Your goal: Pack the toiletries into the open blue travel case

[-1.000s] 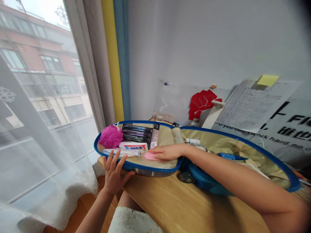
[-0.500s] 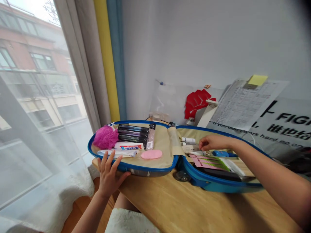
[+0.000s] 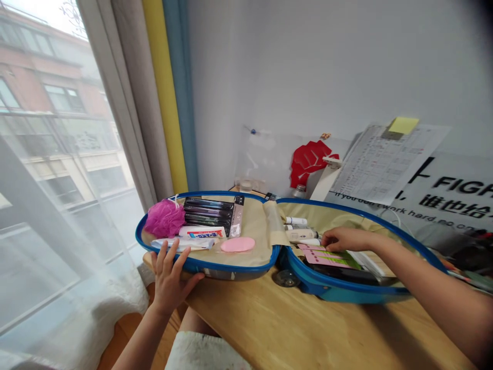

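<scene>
An open blue suitcase (image 3: 231, 270) lies with both halves spread on the wooden table. My left hand (image 3: 169, 277) rests on the near rim of its left half, fingers apart. Beside those fingers are a white plastic packet (image 3: 192, 243), a toothpaste box (image 3: 203, 233) and a purple bath puff (image 3: 165, 218). My right hand (image 3: 342, 240) reaches into the right half, fingers closed together; what they hold, if anything, is hidden. It is just above a pink-and-green card pack (image 3: 327, 257), to the right of several white tubes (image 3: 300, 235).
In the left half are a black multi-piece pack (image 3: 209, 210) and a pink oval item (image 3: 238, 244). A wheel (image 3: 287, 278) sits under the hinge side. Sheer curtains (image 3: 69, 246) hang at the left; papers (image 3: 393, 162) hang on the wall behind.
My right hand has moved slightly right and down, from the white tubes to over the card pack. The blue item beside it is now covered. My left hand stays on the rim.
</scene>
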Demonstrator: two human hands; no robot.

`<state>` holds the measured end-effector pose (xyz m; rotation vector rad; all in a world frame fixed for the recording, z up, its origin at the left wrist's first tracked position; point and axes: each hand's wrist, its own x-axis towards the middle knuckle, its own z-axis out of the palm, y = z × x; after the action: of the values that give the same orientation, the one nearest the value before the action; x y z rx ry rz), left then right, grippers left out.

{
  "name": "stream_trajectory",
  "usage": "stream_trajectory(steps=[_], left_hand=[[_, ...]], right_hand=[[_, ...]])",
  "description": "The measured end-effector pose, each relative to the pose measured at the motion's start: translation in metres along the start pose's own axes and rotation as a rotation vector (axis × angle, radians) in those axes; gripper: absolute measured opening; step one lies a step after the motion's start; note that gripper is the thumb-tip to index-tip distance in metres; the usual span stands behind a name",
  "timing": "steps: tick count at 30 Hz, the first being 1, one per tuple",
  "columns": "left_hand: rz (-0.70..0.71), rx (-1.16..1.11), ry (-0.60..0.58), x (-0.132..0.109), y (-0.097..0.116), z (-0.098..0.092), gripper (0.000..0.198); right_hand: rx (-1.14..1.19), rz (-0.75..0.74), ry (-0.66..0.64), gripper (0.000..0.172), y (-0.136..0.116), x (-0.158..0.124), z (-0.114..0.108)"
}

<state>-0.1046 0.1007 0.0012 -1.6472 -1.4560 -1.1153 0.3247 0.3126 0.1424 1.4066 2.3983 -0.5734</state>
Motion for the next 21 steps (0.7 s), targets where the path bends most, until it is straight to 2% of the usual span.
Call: stream_trajectory(steps=[14,18,21], left_hand=[[0.005,0.011,-0.003,0.0,0.001,0.0,0.071],[-0.012,0.011,-0.017,-0.001,0.002,0.0,0.071],[-0.021,0.006,-0.019,-0.002,0.002,0.0,0.071]], right_hand=[[0.004,-0.024,0.168,0.017,-0.008,-0.007,-0.006],[0.068,-0.041,0.311,0.021,-0.007,-0.013,-0.02],[0.163,-0.047,0.439,0.034,-0.014,-0.008,-0.028]])
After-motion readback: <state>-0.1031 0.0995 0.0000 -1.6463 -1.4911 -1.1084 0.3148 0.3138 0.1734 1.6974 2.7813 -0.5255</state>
